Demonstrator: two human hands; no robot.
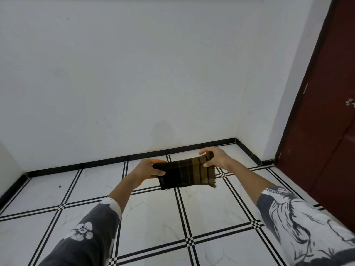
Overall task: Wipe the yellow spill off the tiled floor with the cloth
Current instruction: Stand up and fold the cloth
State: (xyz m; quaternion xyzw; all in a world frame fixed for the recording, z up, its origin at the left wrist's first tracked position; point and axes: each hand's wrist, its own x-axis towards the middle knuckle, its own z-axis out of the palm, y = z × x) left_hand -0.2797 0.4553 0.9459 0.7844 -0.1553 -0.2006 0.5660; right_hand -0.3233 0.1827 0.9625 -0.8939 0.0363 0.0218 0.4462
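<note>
We observe the cloth (187, 172), a folded rectangle of coarse woven fabric, dark brown with ochre stripes and a frayed right edge, held in the air above the tiled floor (153, 212). The left hand (148, 169) grips its left end, thumb on top; the right hand (214, 157) pinches its upper right corner. Tiles are glossy white marble-look squares edged with black double lines. Both sleeves (88, 233) are grey with white print.

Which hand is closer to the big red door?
Right. The right hand grips the striped end of the cloth, on the side toward the dark red door. The left hand grips the dark end, farther from the door.
</note>
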